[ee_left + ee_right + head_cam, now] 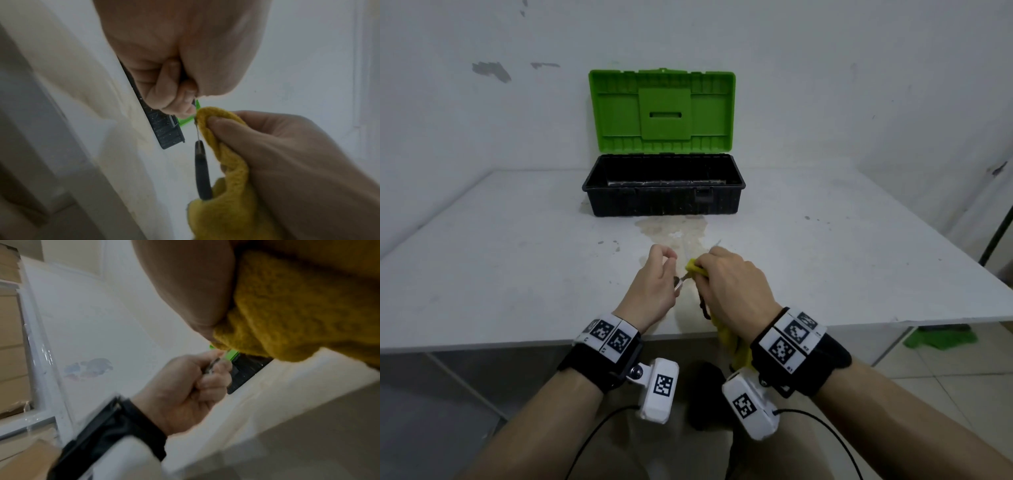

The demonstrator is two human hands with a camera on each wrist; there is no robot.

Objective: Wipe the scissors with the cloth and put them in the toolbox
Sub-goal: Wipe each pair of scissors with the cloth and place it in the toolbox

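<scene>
Above the table's near edge, my left hand (666, 272) pinches the metal part of the scissors (680, 281). A thin blade tip pokes out beyond my right hand (726, 281), which grips the yellow cloth (693, 266) bunched around the blades; the rest of the cloth hangs under that wrist. In the left wrist view the scissors' (202, 170) dark handle hangs below my left hand (174, 97), against the cloth (226, 162) held by my right hand (298, 154). The right wrist view shows the cloth (298, 313) close up and my left hand (201, 382) curled on the scissors (211, 366). The toolbox (664, 204) stands open at the back.
The toolbox has a black body and an upright green lid (661, 109) leaning near the wall. The white table (517, 257) has a yellowish stain (674, 233) between the box and my hands. A green rag (941, 339) lies on the floor at the right.
</scene>
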